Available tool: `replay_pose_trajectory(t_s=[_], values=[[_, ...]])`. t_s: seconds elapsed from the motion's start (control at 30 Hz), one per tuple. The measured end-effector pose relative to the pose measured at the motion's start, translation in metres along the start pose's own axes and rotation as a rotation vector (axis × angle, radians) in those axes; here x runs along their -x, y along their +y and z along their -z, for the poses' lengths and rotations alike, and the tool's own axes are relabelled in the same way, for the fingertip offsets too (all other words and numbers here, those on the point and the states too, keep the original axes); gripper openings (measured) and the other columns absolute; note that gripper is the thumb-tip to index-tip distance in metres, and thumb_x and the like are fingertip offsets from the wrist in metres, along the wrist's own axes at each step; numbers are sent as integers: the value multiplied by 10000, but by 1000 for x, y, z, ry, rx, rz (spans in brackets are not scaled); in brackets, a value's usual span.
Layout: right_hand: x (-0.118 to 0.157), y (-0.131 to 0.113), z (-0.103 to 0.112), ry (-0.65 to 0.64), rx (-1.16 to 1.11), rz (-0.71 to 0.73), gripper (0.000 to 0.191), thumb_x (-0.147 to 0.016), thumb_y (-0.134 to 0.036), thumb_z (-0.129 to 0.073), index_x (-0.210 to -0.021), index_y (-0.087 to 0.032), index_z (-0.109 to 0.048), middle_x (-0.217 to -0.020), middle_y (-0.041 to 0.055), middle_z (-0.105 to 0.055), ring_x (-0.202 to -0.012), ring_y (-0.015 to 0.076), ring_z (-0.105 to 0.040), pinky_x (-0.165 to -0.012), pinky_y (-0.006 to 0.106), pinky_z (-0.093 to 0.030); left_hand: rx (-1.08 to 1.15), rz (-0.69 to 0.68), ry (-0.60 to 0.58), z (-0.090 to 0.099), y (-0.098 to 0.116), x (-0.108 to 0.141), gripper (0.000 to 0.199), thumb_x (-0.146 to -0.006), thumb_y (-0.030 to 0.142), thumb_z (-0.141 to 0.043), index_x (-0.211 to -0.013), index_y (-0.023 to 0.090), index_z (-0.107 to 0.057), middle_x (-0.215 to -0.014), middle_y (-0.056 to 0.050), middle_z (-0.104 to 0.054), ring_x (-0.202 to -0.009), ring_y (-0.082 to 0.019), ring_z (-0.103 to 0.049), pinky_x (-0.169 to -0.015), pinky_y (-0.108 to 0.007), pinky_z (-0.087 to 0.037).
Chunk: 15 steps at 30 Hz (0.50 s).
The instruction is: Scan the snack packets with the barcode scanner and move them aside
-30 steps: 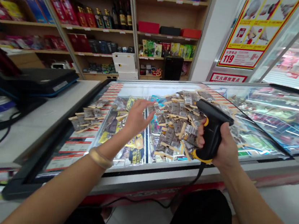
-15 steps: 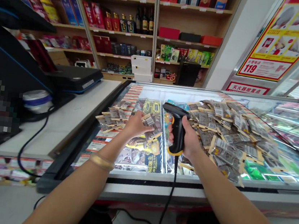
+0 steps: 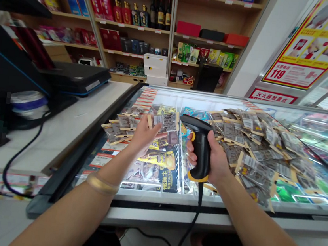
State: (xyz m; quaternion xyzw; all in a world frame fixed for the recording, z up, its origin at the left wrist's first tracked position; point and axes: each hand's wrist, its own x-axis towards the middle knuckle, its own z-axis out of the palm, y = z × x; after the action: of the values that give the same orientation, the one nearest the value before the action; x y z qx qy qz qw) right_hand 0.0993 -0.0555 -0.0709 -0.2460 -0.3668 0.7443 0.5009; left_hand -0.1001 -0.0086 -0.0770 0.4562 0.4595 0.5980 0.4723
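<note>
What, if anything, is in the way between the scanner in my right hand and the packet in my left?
Nothing visible blocks the short gap between the scanner and the packet. The pile of packets lies on the scanner's other side.

Packet (image 3: 166, 120): lower left part hidden by the left hand (image 3: 144, 136); fine print too small to read
Scanner (image 3: 201, 153): handle partly covered by the right hand (image 3: 217, 159)
Freezer (image 3: 170, 218): right end cut off
Poster (image 3: 313, 49): behind the freezer's right part, top cut off
Black machine (image 3: 7, 60): left of the freezer, cut off, partly pixelated
</note>
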Motion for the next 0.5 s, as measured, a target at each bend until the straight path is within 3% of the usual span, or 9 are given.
replay_pose_trajectory(t_s=[0.17, 0.5], values=[[-1, -1, 2, -13, -14, -7, 534, -753, -685, -713, -894, -175, -645, -682, -17, -571, -477, 78, -453, -437, 201, -426, -24, -57, -45, 0, -5, 0, 334, -779, 297, -693, -987, 235, -439, -972, 1, -567, -895, -148, -613, -852, -512, -634], [-2, 1, 2, -1, -35, -19, 510, -769, -675, -711, -862, -181, -625, -661, -24, -562, -477, 80, -461, -433, 196, -438, -4, -76, -10, -1, -16, -4, 328, -769, 316, -702, -978, 232, -464, -979, -9, -598, -859, -149, -624, -805, -523, -641]])
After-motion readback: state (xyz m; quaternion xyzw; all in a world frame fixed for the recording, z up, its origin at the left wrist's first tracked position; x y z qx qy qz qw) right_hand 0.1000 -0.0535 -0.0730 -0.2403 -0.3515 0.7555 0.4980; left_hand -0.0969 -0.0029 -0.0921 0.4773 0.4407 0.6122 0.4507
